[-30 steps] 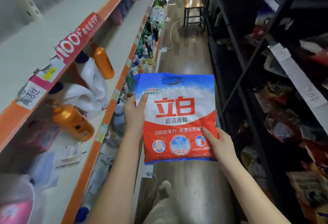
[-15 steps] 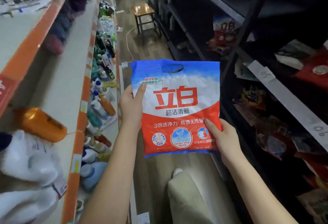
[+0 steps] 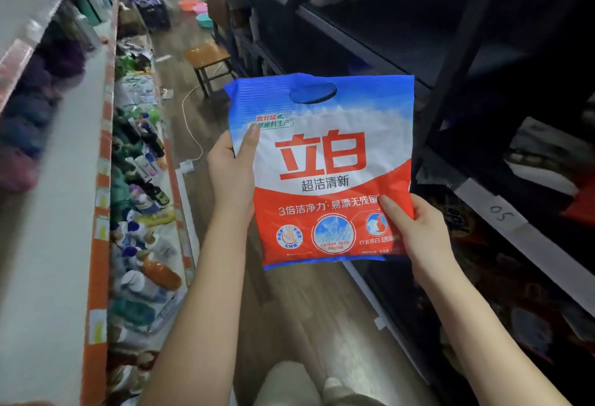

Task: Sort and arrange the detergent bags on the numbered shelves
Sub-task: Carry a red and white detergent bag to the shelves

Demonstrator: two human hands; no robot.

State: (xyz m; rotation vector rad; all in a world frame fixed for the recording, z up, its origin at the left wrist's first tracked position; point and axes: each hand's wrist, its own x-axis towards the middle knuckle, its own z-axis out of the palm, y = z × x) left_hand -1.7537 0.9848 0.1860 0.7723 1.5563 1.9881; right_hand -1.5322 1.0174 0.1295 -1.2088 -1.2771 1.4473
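Note:
A blue, white and red detergent bag [image 3: 325,167] with a cut-out handle is held upright in mid-air over the aisle, its front facing me. My left hand [image 3: 230,173] grips its left edge, thumb on the front. My right hand [image 3: 412,228] grips its lower right corner. To the right stands a dark shelf unit [image 3: 450,61]; a white strip on one shelf edge carries a handwritten number label [image 3: 500,214]. Dark packets [image 3: 457,219] lie on the shelf below it, dim and hard to make out.
An orange-edged shelf rack [image 3: 99,180] runs along the left, its lowest level crowded with several bottles [image 3: 145,212]. A wooden stool [image 3: 209,61], a white cable [image 3: 190,122] and coloured basins [image 3: 196,9] sit on the aisle floor ahead. My light trousers [image 3: 289,386] show below.
The view has swung right, away from the left rack and toward the dark shelves. Both hands keep the same hold on the bag, which stays in front of me.

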